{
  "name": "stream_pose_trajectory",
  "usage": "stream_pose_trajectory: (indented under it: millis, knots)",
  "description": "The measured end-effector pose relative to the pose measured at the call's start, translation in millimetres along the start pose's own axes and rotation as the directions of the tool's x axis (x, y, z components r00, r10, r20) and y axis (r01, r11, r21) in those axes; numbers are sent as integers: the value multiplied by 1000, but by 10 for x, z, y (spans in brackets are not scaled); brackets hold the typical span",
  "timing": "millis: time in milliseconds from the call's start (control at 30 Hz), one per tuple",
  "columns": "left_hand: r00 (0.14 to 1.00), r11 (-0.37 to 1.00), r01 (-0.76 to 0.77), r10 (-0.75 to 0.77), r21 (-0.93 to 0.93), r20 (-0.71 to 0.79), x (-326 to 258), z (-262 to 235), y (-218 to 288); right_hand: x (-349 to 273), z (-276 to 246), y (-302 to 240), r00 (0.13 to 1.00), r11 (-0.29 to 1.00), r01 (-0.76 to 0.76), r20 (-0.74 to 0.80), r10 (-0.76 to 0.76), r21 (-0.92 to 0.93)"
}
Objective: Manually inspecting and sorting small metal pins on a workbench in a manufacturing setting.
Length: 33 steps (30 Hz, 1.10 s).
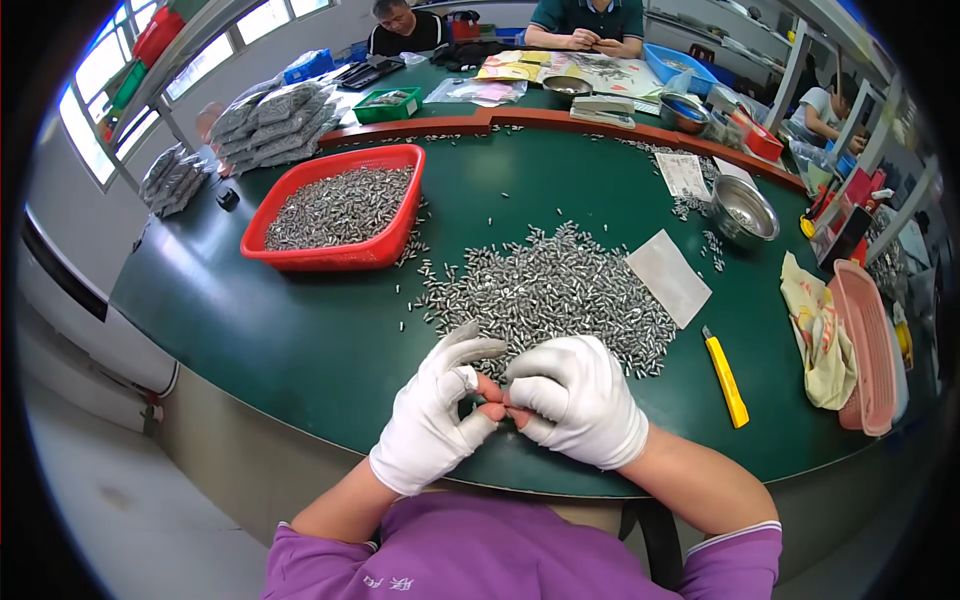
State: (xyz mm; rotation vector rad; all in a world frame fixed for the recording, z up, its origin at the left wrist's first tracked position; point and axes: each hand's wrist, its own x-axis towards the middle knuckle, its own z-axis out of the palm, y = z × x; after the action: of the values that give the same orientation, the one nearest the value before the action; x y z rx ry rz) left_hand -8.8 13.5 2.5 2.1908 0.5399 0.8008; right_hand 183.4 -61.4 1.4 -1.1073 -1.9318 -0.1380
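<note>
From my screen, the metal pile point(560, 290) sits mid-frame, a loose heap of small silvery pieces, spread wider left to right than it is deep. It lies straight up the frame from the fingers, just beyond the fingertips point(491, 411); single pieces point every which way, so I read no one long axis. The right hand point(590, 410) is nearer, I judge: its knuckles overlap the heap's lower edge, while the left hand point(425, 420) sits at the lower left corner.

Both wear white gloves with thumb and index tips bare. Each thumb and index draws in close, tips meeting centre-frame; the left's other fingers fan out, the right's curl under. Is a piece pinched between them? Too small, I can't tell.

Outward now: paper point(672, 278) touches the heap's right side, a yellow knife point(726, 380) lies below that. Upper left, a red basket point(340, 259) brims with similar pieces. Right, I see a steel bowl point(745, 232), then a cloth point(825, 345) against a pink basket point(868, 340), all on the green table point(300, 340).
</note>
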Motion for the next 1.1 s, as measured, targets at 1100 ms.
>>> stream_pose_trajectory:
  millis: [1100]
  knots:
    - [988, 916, -75, 16, 395, 151, -318, -35, -31, -837, -596, -1109, 440, 442, -897, 68, 896, -18]
